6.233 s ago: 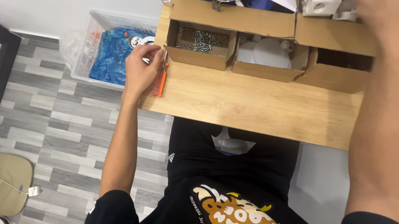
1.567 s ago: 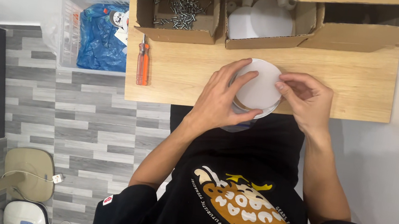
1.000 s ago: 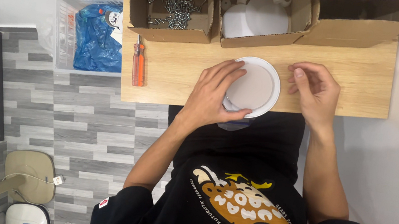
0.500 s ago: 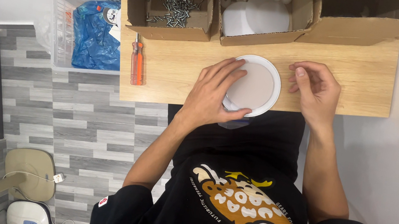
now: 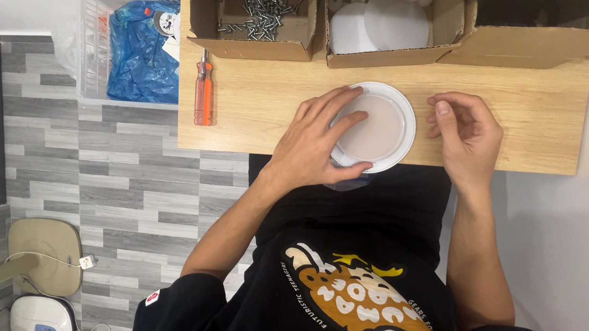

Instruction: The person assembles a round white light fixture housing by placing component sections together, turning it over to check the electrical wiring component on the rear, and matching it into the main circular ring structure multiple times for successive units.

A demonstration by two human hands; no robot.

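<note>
A round white disc-shaped part (image 5: 379, 128) lies flat on the wooden table (image 5: 264, 106) near its front edge. My left hand (image 5: 318, 142) grips its left rim, fingers spread over the top and thumb under the near side. My right hand (image 5: 465, 133) rests on the table just right of the disc, fingers curled, holding nothing that I can see. An orange-handled screwdriver (image 5: 203, 88) lies on the table well to the left of my left hand.
Three open cardboard boxes line the back of the table: one with loose screws (image 5: 255, 14), one with white round parts (image 5: 384, 22), one dark inside (image 5: 545, 24). A clear bin with blue plastic (image 5: 128, 45) stands on the floor at left.
The disc was set down flat and my right hand came off it to rest beside it. My left hand stays on the rim. Much earlier, the hands were at the screwdriver and boxes.
</note>
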